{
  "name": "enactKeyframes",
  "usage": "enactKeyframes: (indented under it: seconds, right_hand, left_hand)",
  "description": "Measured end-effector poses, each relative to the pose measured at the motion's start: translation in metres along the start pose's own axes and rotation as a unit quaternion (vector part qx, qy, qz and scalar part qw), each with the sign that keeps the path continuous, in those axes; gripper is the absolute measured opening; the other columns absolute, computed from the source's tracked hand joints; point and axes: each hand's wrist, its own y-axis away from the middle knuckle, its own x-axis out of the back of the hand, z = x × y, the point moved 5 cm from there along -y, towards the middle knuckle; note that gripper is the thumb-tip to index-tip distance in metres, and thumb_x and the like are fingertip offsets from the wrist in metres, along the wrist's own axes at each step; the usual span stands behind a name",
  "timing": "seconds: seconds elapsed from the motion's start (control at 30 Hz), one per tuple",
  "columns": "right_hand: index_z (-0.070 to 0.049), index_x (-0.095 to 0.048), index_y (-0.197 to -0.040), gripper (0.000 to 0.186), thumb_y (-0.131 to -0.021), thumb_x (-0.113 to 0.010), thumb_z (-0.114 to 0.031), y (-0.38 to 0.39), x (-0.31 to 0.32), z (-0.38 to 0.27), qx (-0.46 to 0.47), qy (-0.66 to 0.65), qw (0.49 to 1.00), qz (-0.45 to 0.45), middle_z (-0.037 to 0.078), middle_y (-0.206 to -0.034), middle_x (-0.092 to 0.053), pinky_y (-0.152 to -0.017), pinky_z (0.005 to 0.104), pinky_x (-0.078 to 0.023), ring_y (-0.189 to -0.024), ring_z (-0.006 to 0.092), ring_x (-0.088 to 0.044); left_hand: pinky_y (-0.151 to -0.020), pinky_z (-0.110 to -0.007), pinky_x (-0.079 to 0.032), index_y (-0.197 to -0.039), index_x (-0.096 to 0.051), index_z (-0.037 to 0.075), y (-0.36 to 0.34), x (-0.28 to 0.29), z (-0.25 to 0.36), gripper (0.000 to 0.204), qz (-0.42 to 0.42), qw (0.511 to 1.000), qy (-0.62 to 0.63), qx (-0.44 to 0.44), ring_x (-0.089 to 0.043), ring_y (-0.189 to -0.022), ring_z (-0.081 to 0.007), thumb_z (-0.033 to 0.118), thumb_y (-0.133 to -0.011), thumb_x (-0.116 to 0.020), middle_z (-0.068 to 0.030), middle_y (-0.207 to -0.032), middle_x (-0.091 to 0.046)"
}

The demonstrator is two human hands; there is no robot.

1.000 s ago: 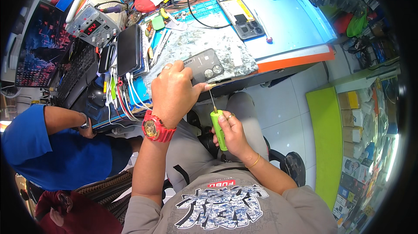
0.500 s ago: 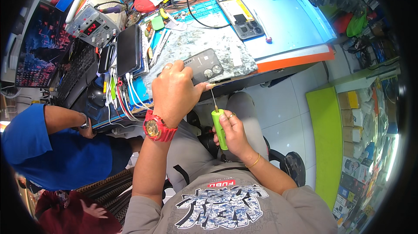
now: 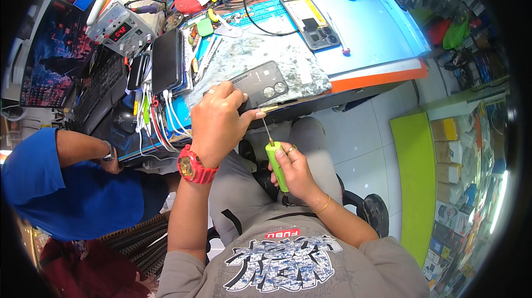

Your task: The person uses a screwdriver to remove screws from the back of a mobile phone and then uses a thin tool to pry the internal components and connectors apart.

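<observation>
My left hand [image 3: 220, 122], with a red watch on its wrist, grips a dark grey phone back cover [image 3: 256, 83] by its near left side. The cover lies at the front edge of a speckled grey mat, its round camera rings toward the right. In my right hand [image 3: 296, 170] is a green-handled screwdriver-like tool [image 3: 276, 166], pointing up and away. Its thin metal shaft reaches the cover's near edge beside my left thumb; the exact tip is too small to make out. Farther back lies an opened phone [image 3: 310, 24] with its inside parts showing.
A thin screwdriver [image 3: 339, 35] rests on the light blue mat [image 3: 366, 32]. On the left are a black phone [image 3: 166, 61], white cables, a power supply [image 3: 117, 31] and a keyboard. A person in blue [image 3: 83, 193] is close at my left. A green-topped counter [image 3: 409, 181] stands right.
My left hand has shifted slightly left and down, its thumb drawing away from the cover's edge. The green-handled tool has moved slightly left. The whole view has shifted a little.
</observation>
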Motion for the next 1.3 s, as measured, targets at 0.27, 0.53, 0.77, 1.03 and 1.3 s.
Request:
enactKeyframes:
  seconds: [0.27, 0.53, 0.77, 1.03, 1.3]
  right_hand:
    - [-0.001, -0.060, -0.141, 0.047, -0.119, -0.055, -0.042, 0.0005, 0.0028, -0.0081, -0.014, -0.035, 0.999, 0.011, 0.007, -0.092, -0.067, -0.059, 0.0281, -0.057, -0.068, 0.0118, -0.067]
    - [-0.001, -0.061, -0.139, 0.047, -0.119, -0.054, -0.043, 0.0011, -0.0003, -0.0048, -0.018, -0.041, 0.999, 0.009, 0.007, -0.092, -0.068, -0.058, 0.0284, -0.058, -0.066, 0.0122, -0.068]
    - [-0.001, -0.060, -0.139, 0.046, -0.119, -0.054, -0.043, 0.0022, 0.0002, -0.0061, -0.016, -0.039, 0.999, 0.010, 0.008, -0.092, -0.068, -0.058, 0.0286, -0.058, -0.066, 0.0124, -0.068]
    - [-0.002, -0.059, -0.140, 0.046, -0.119, -0.055, -0.043, 0.0015, 0.0011, -0.0043, -0.018, -0.048, 0.999, 0.011, 0.008, -0.092, -0.068, -0.058, 0.0289, -0.058, -0.066, 0.0126, -0.068]
    - [-0.003, -0.060, -0.143, 0.047, -0.119, -0.054, -0.043, 0.0001, -0.0002, 0.0011, -0.013, -0.014, 1.000, 0.008, 0.007, -0.092, -0.068, -0.058, 0.0285, -0.057, -0.067, 0.0119, -0.067]
  left_hand:
    - [-0.067, -0.044, -0.058, -0.081, -0.074, 0.006, -0.0030, -0.0035, 0.0025, 0.041, -0.002, 0.999, -0.031, 0.008, -0.071, -0.089, -0.0306, 0.038, -0.074, -0.098, -0.0078, -0.089, -0.065]
    - [-0.067, -0.045, -0.058, -0.083, -0.076, 0.006, -0.0017, -0.0029, 0.0024, 0.038, -0.011, 1.000, -0.024, 0.012, -0.071, -0.090, -0.0302, 0.037, -0.076, -0.097, -0.0072, -0.090, -0.066]
    - [-0.067, -0.046, -0.058, -0.082, -0.077, 0.006, -0.0028, -0.0025, 0.0036, 0.038, -0.008, 0.999, -0.029, 0.019, -0.072, -0.089, -0.0304, 0.037, -0.075, -0.097, -0.0071, -0.089, -0.066]
    - [-0.070, -0.045, -0.056, -0.084, -0.078, 0.004, -0.0035, -0.0029, 0.0045, 0.041, -0.005, 0.999, -0.024, 0.037, -0.070, -0.084, -0.0321, 0.036, -0.073, -0.100, -0.0086, -0.087, -0.067]
    - [-0.074, -0.043, -0.058, -0.091, -0.080, 0.002, -0.0009, -0.0006, 0.0022, 0.038, -0.006, 1.000, 0.001, 0.025, -0.073, -0.088, -0.0317, 0.032, -0.076, -0.099, -0.0081, -0.094, -0.072]
